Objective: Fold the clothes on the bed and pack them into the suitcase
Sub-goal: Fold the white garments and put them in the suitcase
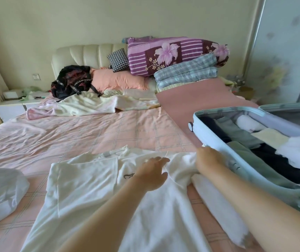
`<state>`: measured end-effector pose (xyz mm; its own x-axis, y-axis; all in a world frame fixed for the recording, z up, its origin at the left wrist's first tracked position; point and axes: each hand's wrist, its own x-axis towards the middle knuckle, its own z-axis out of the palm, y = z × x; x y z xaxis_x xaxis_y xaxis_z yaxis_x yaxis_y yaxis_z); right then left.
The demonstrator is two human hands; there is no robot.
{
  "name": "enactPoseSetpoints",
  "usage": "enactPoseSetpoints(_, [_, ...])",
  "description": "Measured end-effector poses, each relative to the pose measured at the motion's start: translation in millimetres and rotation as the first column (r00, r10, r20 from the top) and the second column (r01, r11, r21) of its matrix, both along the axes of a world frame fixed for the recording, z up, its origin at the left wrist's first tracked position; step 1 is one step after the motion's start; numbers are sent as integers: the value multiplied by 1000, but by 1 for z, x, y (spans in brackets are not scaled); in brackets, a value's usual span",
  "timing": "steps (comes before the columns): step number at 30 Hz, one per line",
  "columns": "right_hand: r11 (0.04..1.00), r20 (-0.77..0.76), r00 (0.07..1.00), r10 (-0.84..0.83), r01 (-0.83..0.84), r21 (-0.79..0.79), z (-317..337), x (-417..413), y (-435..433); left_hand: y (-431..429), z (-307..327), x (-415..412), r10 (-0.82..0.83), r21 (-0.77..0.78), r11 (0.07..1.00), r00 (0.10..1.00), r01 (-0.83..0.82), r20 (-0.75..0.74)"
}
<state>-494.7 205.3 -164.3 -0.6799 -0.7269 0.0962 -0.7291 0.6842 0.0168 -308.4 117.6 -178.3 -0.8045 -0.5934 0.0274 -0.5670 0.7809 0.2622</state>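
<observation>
White shirt [91,188] lies flat at the bed's [91,133] near edge beside the open suitcase [197,122], left grip [152,171] spread pressing its chest, right grip [209,160] pinching the sleeve [181,164], which should fold across smooth and square.

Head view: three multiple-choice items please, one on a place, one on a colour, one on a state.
1. Where does the black fabric backpack lie?
A) by the cream padded headboard
B) on a chair
C) hanging on a door

2. What colour is the cotton T-shirt spread in the foreground?
A) red
B) white
C) black

3. The light-blue hard-shell suitcase is:
A) zipped shut
B) open, empty
C) open, holding clothes

Answers: 1 A, it sits right before the headboard; 2 B, the cloth is plainly white; 3 C, folded garments show inside.
</observation>
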Motion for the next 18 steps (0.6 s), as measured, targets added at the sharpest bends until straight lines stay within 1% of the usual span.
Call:
enactPoseSetpoints(1, [997, 16, 998, -58, 57, 51, -2, -6, 3, 6, -3, -14, -31, 20, 999, 999, 31, 15])
enactPoseSetpoints(3, [986, 65, 989, -133, 125, 113, -3, -8, 4, 16, -9, -35, -74, 94, 993, 992, 64, 105])
enactPoseSetpoints(5, [988, 127, 982, -141, 132, 81, -4, -2, 1, 17, -13, -45, -90, 146, 987, 978, 62, 189])
enactPoseSetpoints(6, [994, 168, 980, -106, 103, 26, -6, -1, -1, 15, -14, -47, -79, 157, 986, 979, 49, 189])
enactPoseSetpoints(7, [996, 220, 974, -60, 72, -49, -7, 0, -5, 10, -16, -46, -59, 184, 983, 986, 30, 155])
enactPoseSetpoints(8, [989, 276, 961, -10, 51, -142, -8, 0, -6, 6, -16, -44, -32, 234, 972, 996, 12, 83])
enactPoseSetpoints(10, [937, 355, 930, 91, 41, -348, -8, 1, -14, -5, -14, -34, 77, 357, 934, 989, -28, -125])
enactPoseSetpoints(12, [859, 366, 906, 211, 7, -513, -2, 13, -26, -16, -6, -19, 245, 421, 902, 918, -97, -313])
enactPoseSetpoints(14, [756, 348, 868, 354, -46, -653, 13, 37, -41, -29, 5, 3, 362, 453, 880, 818, -142, -447])
enactPoseSetpoints(15, [707, 338, 844, 416, -67, -704, 21, 54, -49, -35, 11, 15, 425, 499, 853, 756, -151, -498])
enactPoseSetpoints(16, [668, 340, 810, 478, -84, -739, 29, 72, -56, -40, 17, 28, 488, 556, 819, 683, -143, -543])
enactPoseSetpoints(17, [644, 360, 756, 547, -105, -758, 35, 91, -63, -47, 21, 42, 552, 616, 777, 608, -127, -571])
enactPoseSetpoints(18, [639, 400, 674, 621, -139, -756, 38, 111, -70, -51, 26, 58, 607, 665, 739, 538, -111, -585])
